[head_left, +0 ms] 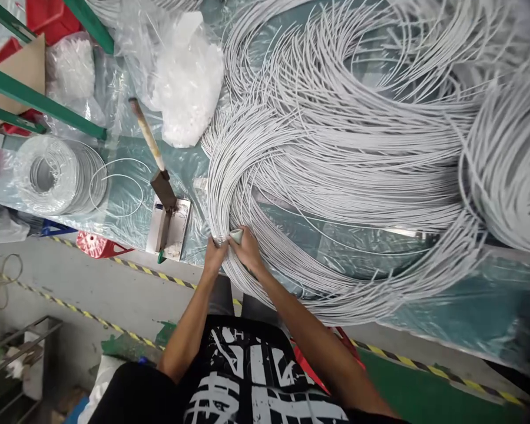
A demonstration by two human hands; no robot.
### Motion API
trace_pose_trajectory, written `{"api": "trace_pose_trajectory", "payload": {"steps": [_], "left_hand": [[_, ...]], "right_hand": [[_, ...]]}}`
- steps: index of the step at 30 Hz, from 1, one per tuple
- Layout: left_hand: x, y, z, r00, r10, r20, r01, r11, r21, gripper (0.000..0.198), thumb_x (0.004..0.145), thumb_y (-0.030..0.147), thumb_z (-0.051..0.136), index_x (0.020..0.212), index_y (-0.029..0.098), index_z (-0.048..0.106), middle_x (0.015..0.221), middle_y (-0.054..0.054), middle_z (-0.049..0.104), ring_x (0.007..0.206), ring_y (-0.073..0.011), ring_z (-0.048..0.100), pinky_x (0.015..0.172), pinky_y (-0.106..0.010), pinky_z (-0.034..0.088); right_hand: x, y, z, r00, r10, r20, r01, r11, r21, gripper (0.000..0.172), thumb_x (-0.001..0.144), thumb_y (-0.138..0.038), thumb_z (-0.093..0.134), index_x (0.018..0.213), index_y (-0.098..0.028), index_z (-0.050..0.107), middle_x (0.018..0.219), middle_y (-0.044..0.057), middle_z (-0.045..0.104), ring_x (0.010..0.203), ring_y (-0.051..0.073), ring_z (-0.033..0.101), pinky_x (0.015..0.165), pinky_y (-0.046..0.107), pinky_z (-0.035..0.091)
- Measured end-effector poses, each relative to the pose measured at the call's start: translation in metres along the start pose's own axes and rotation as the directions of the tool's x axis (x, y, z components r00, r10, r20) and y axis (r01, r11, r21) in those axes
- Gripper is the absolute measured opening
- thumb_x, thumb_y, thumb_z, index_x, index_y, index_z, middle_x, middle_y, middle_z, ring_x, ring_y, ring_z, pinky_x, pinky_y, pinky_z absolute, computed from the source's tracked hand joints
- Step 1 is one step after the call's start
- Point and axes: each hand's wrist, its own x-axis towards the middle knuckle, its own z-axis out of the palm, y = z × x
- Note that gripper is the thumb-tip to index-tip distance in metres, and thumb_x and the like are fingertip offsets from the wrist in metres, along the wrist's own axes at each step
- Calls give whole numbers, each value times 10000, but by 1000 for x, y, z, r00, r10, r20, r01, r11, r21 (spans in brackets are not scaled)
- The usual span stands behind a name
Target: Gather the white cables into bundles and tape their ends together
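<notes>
Left hand (214,254) and right hand (247,250), fingers closed, pinch the grey wire bundle (335,153) at centre frame; right possibly holds a small pale piece (236,236).

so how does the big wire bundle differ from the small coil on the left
The big bundle sprawls loose with strands fanning out; the small coil is wound tight. The big bundle lies bare; the small coil looks wrapped in plastic. The left hand and right hand touch the big bundle, not the small coil. Both are white wire.
</notes>
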Motion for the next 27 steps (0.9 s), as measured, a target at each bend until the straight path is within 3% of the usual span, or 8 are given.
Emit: {"api": "trace_pose_trajectory", "payload": {"steps": [4, 8, 11, 18, 23, 27], "left_hand": [[-17, -9, 1, 1000, 17, 19, -16, 997, -78, 635, 799, 213, 893, 1398, 183, 687, 1390, -135, 840, 1319, -346, 789, 1132, -463, 639], [-28, -13, -2, 999, 44, 24, -40, 987, -152, 795, 683, 305, 1037, 1401, 249, 701, 1345, -80, 852, 1317, -372, 798, 1136, -504, 668], [-35, -10, -7, 995, 70, 71, -51, 968, -244, 803, 688, 374, 1054, 1417, 288, 730, 1304, -51, 875, 1271, -359, 821, 1070, -499, 707], [-51, 3, -14, 980, 129, 153, -63, 925, -374, 831, 669, 429, 1026, 1375, 187, 662, 1340, -148, 847, 1171, -309, 812, 1004, -456, 705], [-53, 3, -10, 976, 144, 162, -63, 903, -425, 790, 658, 377, 1026, 1317, 199, 630, 1270, -120, 840, 1147, -280, 791, 1055, -441, 666], [-55, 5, -10, 974, 171, 148, -93, 899, -428, 724, 689, 346, 990, 1306, 226, 632, 1330, -112, 815, 1246, -299, 779, 1153, -467, 626]], "right_hand": [[-7, 9, -7, 997, 19, 80, -28, 994, 103, 469, 919, -564, 738, 1224, -227, 624, 1078, 122, 825, 1007, 358, 748, 927, 430, 567], [-17, 8, -17, 988, 27, 154, -56, 981, 187, 478, 897, -555, 759, 1233, -237, 638, 1073, 81, 807, 1013, 332, 732, 957, 440, 566], [-27, -2, -29, 976, 15, 217, -69, 968, 243, 511, 894, -578, 776, 1247, -236, 636, 1039, 52, 773, 989, 305, 715, 928, 435, 588], [-47, -14, -48, 947, 36, 319, -144, 936, 322, 519, 967, -622, 740, 1280, -237, 586, 1010, 25, 706, 892, 257, 724, 719, 374, 649], [-53, -14, -29, 959, 72, 274, -157, 940, 302, 413, 1169, -588, 571, 1284, -202, 661, 1164, 85, 812, 1124, 255, 787, 907, 381, 692], [-58, -34, -16, 989, 20, 144, -53, 973, 226, 452, 1167, -567, 692, 1404, -184, 733, 1382, 114, 805, 1235, 268, 792, 1094, 505, 693]]}}
